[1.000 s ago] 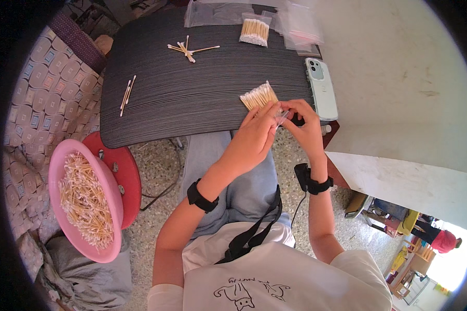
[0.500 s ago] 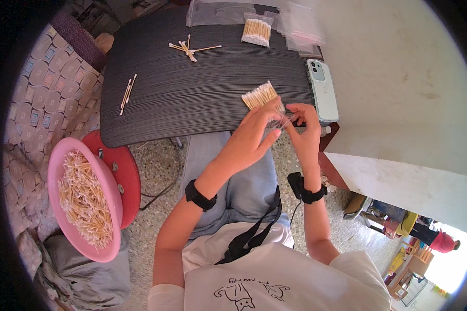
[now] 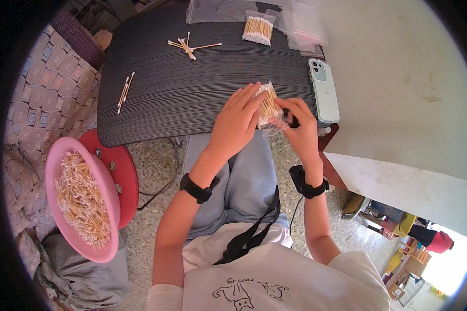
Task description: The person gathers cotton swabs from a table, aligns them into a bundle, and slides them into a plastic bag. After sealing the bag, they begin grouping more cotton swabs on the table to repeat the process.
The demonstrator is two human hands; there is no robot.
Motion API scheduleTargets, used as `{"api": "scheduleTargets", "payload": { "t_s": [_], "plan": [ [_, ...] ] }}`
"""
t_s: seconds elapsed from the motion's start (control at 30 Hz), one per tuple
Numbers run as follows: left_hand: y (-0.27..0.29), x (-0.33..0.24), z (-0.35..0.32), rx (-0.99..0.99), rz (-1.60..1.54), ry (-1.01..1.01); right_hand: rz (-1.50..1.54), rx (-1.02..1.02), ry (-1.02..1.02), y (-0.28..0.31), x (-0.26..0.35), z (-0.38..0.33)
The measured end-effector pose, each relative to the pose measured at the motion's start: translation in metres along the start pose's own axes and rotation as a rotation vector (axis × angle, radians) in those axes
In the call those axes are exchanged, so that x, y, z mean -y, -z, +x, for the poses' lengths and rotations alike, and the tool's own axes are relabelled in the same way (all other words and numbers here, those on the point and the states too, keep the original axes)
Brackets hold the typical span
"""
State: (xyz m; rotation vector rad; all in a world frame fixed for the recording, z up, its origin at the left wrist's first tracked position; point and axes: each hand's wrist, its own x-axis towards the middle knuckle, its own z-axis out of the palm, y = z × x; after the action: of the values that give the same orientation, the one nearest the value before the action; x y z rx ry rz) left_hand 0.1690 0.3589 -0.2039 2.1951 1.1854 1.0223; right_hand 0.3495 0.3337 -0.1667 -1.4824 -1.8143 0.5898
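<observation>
Near the table's front right, a clear plastic bag of cotton swabs [image 3: 269, 108] lies between my two hands. My left hand [image 3: 237, 118] is along its left side, fingers stretched out and lying flat against the bag. At the right side, my right hand [image 3: 300, 123] pinches the bag's edge between thumb and fingers. Loose clear plastic hangs from the bag's near end, below the swabs. Another filled bag of cotton swabs [image 3: 258, 29] lies at the table's far edge.
The dark table [image 3: 155, 103] carries a small pile of loose swabs [image 3: 188, 47], a pair of swabs [image 3: 125, 94], clear bags [image 3: 307, 26] and a phone [image 3: 324, 88]. A pink basin [image 3: 114, 207] full of swabs rests by a red stool [image 3: 129, 181]. A wall [image 3: 394, 78] stands right.
My left hand has shifted left, from over the near end of the swabs to the bag's left side. The bag has turned more upright, and its swabs show more fully inside the plastic.
</observation>
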Motion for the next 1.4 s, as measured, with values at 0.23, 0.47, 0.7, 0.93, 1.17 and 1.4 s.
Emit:
{"api": "scheduleTargets", "payload": {
  "t_s": [0.23, 0.47, 0.7, 0.93, 1.17, 1.4],
  "plan": [
    [0.0, -0.004, -0.002, -0.043, 0.052, 0.008, 0.015, -0.107, -0.031, -0.006, 0.005, -0.01],
    [-0.001, -0.005, -0.002, -0.065, 0.061, 0.027, -0.061, -0.162, -0.007, -0.009, 0.01, -0.012],
    [-0.002, -0.006, -0.002, -0.083, 0.048, 0.031, -0.297, -0.15, 0.181, -0.009, 0.012, -0.005],
    [-0.002, -0.007, -0.001, -0.093, 0.033, 0.033, -0.363, -0.179, 0.228, -0.014, 0.008, -0.004],
    [-0.004, -0.006, 0.0, -0.121, -0.013, 0.044, -0.203, -0.153, 0.162, -0.015, 0.011, -0.011],
    [-0.004, -0.004, -0.002, -0.082, 0.09, -0.015, -0.193, -0.106, 0.113, -0.009, 0.009, -0.015]
  ]
}}
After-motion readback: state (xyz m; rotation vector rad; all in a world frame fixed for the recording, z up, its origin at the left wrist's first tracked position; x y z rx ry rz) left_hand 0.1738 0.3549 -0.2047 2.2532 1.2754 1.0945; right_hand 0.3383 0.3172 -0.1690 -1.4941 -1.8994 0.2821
